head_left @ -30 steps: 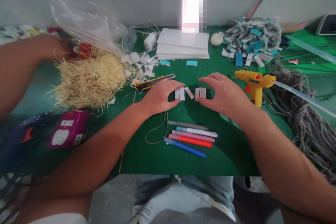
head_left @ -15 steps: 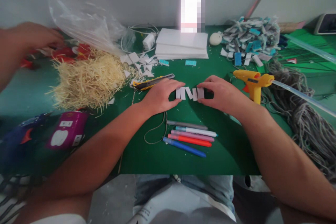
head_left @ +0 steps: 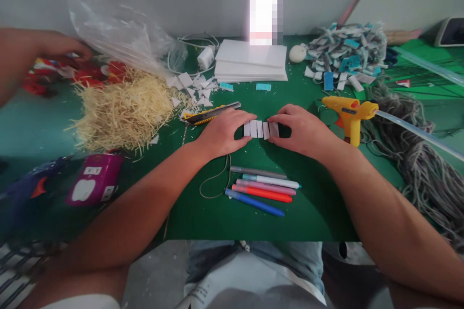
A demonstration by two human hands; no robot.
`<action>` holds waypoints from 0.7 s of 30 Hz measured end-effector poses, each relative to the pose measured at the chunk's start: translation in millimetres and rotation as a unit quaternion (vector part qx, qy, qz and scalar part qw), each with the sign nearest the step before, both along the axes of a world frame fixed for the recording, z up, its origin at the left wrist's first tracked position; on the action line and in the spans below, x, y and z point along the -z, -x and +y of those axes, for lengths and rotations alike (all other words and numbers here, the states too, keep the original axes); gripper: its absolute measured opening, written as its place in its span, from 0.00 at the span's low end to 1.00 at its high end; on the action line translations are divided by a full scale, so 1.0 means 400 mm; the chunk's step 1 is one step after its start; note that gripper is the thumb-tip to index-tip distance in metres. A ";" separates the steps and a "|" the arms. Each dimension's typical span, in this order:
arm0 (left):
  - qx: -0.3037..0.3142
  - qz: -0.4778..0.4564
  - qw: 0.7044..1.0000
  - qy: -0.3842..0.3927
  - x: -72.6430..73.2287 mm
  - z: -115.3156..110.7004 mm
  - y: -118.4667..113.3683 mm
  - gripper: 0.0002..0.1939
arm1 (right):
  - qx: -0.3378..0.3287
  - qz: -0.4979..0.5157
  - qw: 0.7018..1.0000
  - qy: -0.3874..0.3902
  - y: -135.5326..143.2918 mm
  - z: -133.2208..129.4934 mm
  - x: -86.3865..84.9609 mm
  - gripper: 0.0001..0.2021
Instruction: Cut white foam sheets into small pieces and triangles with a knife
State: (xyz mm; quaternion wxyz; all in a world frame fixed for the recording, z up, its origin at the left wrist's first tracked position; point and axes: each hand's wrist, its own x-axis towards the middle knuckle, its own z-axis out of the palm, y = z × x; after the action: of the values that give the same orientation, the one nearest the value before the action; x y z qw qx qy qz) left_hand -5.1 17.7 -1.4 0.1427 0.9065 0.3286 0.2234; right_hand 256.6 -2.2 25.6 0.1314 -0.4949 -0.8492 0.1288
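The left hand [head_left: 224, 131] has its thumb and forefinger closed on the far and near edges of the leftmost of 5 white strips [head_left: 260, 129]; the right hand [head_left: 303, 129] pinches the rightmost likewise. The strips sit side by side between the 2 sets of fingertips. Just beyond the left fingers lies a utility knife [head_left: 213, 114]; right of the right fingers, a yellow hot-glue gun [head_left: 350, 108]; nearer the body than both, 5 marker pens [head_left: 264, 193].
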 end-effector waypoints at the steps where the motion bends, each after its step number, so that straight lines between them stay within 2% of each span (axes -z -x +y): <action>1: 0.001 0.002 1.000 0.001 0.000 0.000 0.000 0.21 | 0.000 0.001 1.000 0.000 0.001 0.000 0.001 0.20; 12: 0.004 -0.004 1.000 0.010 -0.002 0.002 -0.002 0.20 | -0.016 -0.002 1.000 -0.015 0.012 -0.001 0.005 0.20; 21: 0.017 0.032 0.999 -0.020 -0.002 0.019 -0.026 0.17 | -0.024 -0.015 0.999 -0.037 0.012 0.005 0.010 0.17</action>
State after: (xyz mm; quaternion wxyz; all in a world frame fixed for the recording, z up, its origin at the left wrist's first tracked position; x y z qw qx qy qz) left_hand 5.4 25.1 -0.5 0.1176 0.9212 0.3133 0.1983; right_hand 251.8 0.0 21.7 0.1335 -0.4712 -0.8669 0.0927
